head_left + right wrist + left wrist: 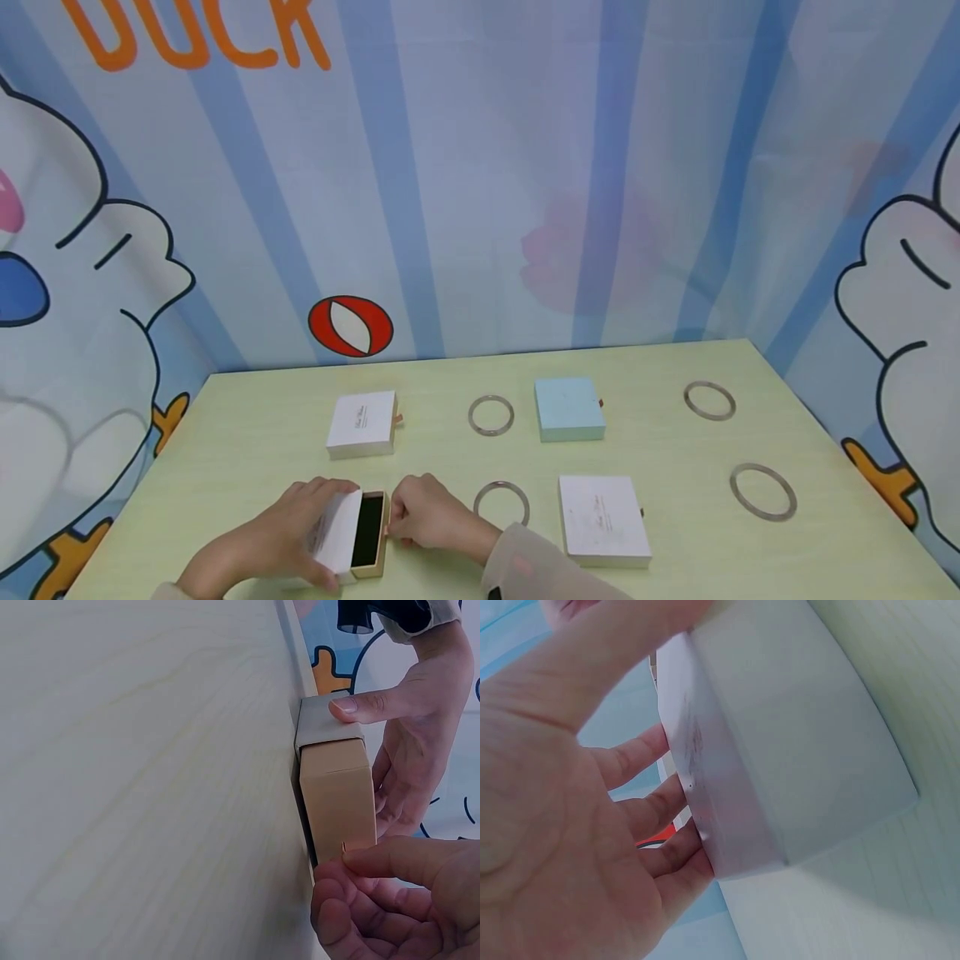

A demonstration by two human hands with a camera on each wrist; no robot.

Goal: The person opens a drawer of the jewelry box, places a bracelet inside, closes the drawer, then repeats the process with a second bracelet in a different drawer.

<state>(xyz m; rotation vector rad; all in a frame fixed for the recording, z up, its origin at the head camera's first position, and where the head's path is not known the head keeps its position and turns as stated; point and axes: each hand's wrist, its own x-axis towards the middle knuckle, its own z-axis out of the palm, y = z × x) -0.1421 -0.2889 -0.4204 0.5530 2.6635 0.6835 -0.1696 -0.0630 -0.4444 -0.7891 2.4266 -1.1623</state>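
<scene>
A small white drawer box [335,537] sits at the front left of the table, its tan drawer [337,799] pulled partly out toward the right. The drawer's black lining [368,533] shows from above, with nothing visible lying on it. My left hand [281,529] holds the white outer sleeve, thumb on the near side and fingers on the far side and top. At the drawer's front end, my right hand [433,512] pinches the small ribbon tab between thumb and forefinger. Those fingers partly hide the tab in the right wrist view.
Behind stands another white box [362,423] with a ribbon tab. A light blue box [570,408] lies at the back, and a white box [603,517] at front right. Several silver-grey bangles lie about: one bangle [491,432] near the blue box, another bangle [765,467] far right.
</scene>
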